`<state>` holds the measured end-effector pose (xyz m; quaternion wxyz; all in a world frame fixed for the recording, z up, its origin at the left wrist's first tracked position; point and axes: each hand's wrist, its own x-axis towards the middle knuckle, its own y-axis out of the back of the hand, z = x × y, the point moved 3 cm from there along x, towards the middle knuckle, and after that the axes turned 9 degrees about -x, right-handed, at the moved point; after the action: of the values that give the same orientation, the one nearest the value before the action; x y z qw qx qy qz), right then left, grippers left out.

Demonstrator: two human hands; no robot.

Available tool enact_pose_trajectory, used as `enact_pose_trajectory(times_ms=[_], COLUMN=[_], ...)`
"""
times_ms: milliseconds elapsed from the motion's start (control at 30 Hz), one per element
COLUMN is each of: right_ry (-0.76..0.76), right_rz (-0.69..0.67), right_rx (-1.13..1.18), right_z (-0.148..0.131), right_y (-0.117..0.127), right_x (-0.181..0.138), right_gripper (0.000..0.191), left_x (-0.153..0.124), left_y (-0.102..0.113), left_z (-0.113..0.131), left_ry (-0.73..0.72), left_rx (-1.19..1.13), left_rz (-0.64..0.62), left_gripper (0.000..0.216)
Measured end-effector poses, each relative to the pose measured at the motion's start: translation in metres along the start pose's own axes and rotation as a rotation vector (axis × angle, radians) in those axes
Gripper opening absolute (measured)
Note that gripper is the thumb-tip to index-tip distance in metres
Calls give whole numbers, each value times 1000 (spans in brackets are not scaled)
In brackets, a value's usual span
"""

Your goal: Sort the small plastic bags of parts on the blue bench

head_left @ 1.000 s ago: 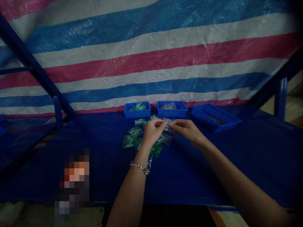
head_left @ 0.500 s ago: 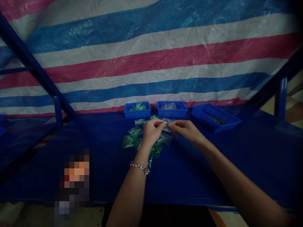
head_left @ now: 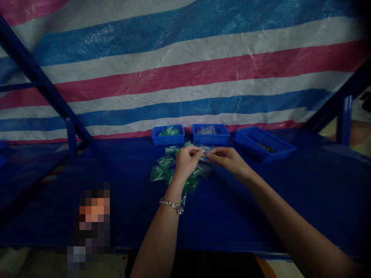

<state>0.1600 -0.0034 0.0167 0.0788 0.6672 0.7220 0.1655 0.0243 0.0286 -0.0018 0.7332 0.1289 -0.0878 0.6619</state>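
My left hand [head_left: 188, 161] and my right hand [head_left: 226, 157] meet over the middle of the blue table, with thumbs and fingers pinched. Between the fingertips shows a clear plastic bag [head_left: 205, 156], closed on from both sides; its contents are too small to make out. Beneath and left of my hands lies a loose pile of small bags with green and pale strips [head_left: 160, 172]. Part of that pile is hidden by my left hand and wrist, which wears a beaded bracelet [head_left: 171, 204].
Along the back stand a blue bin of green bags [head_left: 168, 141], a blue bin of clear bags [head_left: 211, 139], and a larger angled bin [head_left: 262, 154] holding small dark pieces. Blue frame posts rise at both sides. A striped tarp [head_left: 185, 73] hangs behind. Lower left is pixelated.
Both hands stay nearly in place at the clear bag. My right fingertips have shifted very slightly. The bins and the pile have not moved.
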Motion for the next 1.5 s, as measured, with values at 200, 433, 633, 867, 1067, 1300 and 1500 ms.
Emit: enact_pose_trajectory(times_ms=[200,433,633,867,1067,1300,1500], right_ry=[31,45,41,57,24,11,46], right_rz=[25,47,42,21,22,4,16], right_rx=[-18,-33,-38,-31,-37,-35,-37], right_z=[2,3,2,3,2,-4,3], right_y=[1,3,3,2,0,-1,0], right_x=[1,2,2,2,0,-2,2], right_gripper=[23,26,27,27,27,27,27], left_x=[-1,-2,-2,-3,-3,-3,-4], left_y=[0,0,0,0,1,1,0], left_z=[1,0,2,5,6,6,7], left_ry=[2,52,59,88,94,108,128], left_rx=[-19,-46,-83,-102,-110,-126,-143], left_rz=[-16,-4,1,6,28,47,17], left_gripper=[23,24,20,16,14,14,16])
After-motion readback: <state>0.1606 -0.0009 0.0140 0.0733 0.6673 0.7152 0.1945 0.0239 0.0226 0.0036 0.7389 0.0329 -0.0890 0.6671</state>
